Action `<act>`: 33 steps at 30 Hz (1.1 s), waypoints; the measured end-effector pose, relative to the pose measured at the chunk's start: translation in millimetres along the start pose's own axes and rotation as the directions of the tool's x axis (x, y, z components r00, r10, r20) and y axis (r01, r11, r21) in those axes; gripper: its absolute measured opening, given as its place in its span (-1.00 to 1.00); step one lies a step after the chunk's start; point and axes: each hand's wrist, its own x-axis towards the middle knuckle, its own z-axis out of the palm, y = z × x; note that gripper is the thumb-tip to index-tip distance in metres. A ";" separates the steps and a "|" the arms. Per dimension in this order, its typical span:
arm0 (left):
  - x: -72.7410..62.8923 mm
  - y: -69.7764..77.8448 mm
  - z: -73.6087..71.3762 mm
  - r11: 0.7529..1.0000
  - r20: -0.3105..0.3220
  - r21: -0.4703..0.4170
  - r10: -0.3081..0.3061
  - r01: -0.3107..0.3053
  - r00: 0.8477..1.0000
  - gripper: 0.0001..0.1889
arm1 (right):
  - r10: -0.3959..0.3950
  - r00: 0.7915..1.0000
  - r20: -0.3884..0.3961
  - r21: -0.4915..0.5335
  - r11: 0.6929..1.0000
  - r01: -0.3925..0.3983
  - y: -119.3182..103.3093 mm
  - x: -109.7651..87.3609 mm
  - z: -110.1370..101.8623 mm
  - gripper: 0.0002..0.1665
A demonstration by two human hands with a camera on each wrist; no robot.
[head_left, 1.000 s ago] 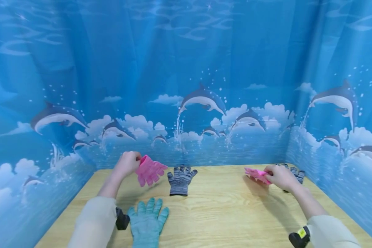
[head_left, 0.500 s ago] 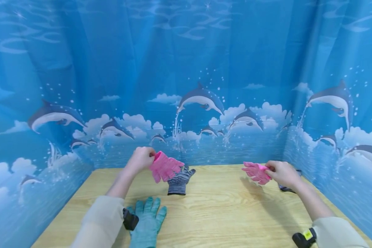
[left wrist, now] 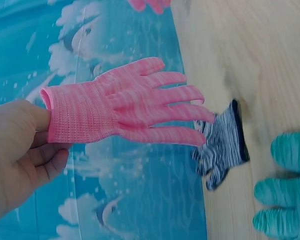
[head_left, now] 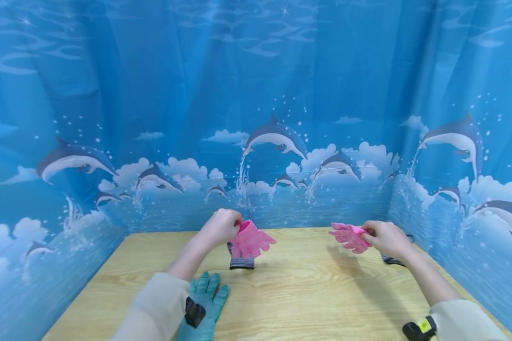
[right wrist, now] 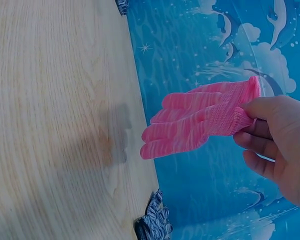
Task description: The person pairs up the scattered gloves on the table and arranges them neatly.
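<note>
My left hand (head_left: pixel 220 227) pinches a pink knit glove (left wrist: pixel 85 112) by its cuff, its fingers pointing right, above the table. Below it lies a grey-and-black striped glove (left wrist: pixel 222 142), partly covered in the head view. My right hand (head_left: pixel 386 239) holds a second pink glove (right wrist: pixel 190 120) by the cuff, off the table, fingers pointing left. Behind that hand a second striped glove (right wrist: pixel 155 220) lies near the back right, mostly hidden in the head view. A teal glove (head_left: pixel 209 300) lies near the front left, partly under my left forearm.
The wooden table (head_left: pixel 298 289) extends between both arms. A blue dolphin-print curtain (head_left: pixel 256 94) stands along its back and sides, close behind the gloves. Black wrist cameras sit on both sleeves.
My left hand has carried its pink glove to the right, over the striped glove. My right hand has shifted slightly, and its glove now hangs with fingers more spread to view.
</note>
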 end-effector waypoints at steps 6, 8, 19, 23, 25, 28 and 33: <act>-1.0 16.4 13.9 0.990 0.052 0.024 0.139 -0.141 0.989 -0.81 | -0.014 1.000 0.000 0.007 1.000 0.014 -6.2 -1.2 -4.4 -0.88; -1.5 20.9 18.5 0.984 0.063 0.034 0.173 -0.175 0.983 -0.81 | -0.021 1.000 -0.002 0.002 1.000 0.021 -8.5 -1.5 -6.1 -0.88; -8.5 48.4 36.0 0.932 0.095 0.167 0.309 -0.321 0.946 -0.78 | -0.037 0.999 0.011 0.001 0.999 0.037 -15.5 -0.5 -7.1 -0.88; -11.7 55.3 44.0 0.881 0.109 0.276 0.370 -0.385 0.923 -0.86 | -0.053 0.998 0.019 0.007 0.999 0.053 -14.9 -0.7 -4.7 -0.89; -13.2 57.4 48.5 0.845 0.106 0.335 0.405 -0.416 0.908 -0.92 | -0.063 0.998 0.017 0.009 0.998 0.063 -14.1 -0.5 -3.7 -0.90; -16.0 60.9 54.9 0.795 0.105 0.404 0.452 -0.453 0.886 -0.93 | -0.079 0.997 0.010 0.008 0.997 0.079 -13.2 -0.3 -3.1 -0.91; -21.7 67.7 66.3 0.753 0.129 0.461 0.468 -0.471 0.874 -0.88 | -0.082 0.997 -0.006 0.008 0.997 0.082 -15.7 -1.7 -4.2 -0.91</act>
